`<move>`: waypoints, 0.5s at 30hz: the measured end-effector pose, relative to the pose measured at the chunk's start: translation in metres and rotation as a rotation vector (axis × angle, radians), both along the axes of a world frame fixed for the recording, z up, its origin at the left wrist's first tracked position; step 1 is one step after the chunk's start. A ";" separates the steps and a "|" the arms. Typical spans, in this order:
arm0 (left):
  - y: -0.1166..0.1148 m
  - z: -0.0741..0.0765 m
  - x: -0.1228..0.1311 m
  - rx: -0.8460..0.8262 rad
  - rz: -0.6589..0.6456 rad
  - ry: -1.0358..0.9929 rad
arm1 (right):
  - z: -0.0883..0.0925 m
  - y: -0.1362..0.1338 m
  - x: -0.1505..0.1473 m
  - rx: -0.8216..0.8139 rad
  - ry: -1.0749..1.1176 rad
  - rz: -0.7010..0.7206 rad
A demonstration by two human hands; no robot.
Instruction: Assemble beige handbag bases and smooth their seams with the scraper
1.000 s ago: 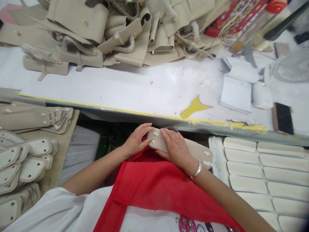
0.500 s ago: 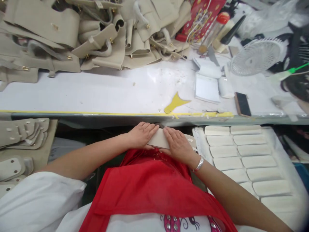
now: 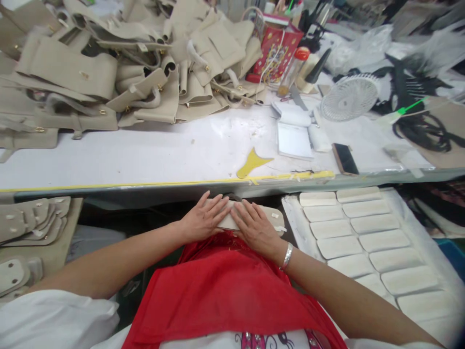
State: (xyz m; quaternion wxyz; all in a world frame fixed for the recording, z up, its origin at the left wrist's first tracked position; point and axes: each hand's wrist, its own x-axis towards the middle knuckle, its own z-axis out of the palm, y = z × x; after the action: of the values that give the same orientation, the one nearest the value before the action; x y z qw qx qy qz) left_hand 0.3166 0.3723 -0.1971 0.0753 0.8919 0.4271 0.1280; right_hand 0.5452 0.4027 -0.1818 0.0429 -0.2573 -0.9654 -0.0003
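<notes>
In front of my apron, below the table's edge, lies a beige leather-like bag piece (image 3: 271, 216) with a rounded right end and a small white tab. My left hand (image 3: 204, 219) rests on its left part with the fingers stretched and apart. Flat across its middle is my right hand (image 3: 256, 227), fingers spread, their tips close to those of the left. Both palms cover much of the piece, and what supports it underneath is hidden.
Beige bag parts (image 3: 145, 82) are heaped at the back left of the white table (image 3: 152, 155). A yellow template (image 3: 252, 162), notepad (image 3: 295, 139), phone (image 3: 345, 159) and fan (image 3: 349, 97) lie farther right. Cream strips (image 3: 366, 208) sit in rows at right; stacked pieces (image 3: 32, 218) at left.
My fingers are spread wider on the piece, and the right hand's fingertips have come closer to the left hand. The camera view has tilted up and shifted to the right.
</notes>
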 end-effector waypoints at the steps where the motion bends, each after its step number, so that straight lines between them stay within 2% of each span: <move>1: -0.004 -0.002 0.001 0.029 -0.014 -0.001 | -0.002 -0.002 0.003 0.011 0.010 0.015; 7: -0.025 -0.004 0.005 0.168 -0.037 0.010 | -0.006 -0.013 0.024 0.044 0.040 0.023; 15: -0.037 0.005 -0.005 0.263 -0.031 -0.062 | 0.016 -0.018 0.064 0.092 0.024 -0.079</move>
State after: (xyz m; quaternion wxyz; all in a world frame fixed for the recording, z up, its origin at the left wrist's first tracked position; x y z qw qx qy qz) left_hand 0.3117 0.3354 -0.1921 -0.0270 0.8962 0.3904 0.2091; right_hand 0.6093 0.3845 -0.1656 0.0662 -0.2927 -0.9529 -0.0435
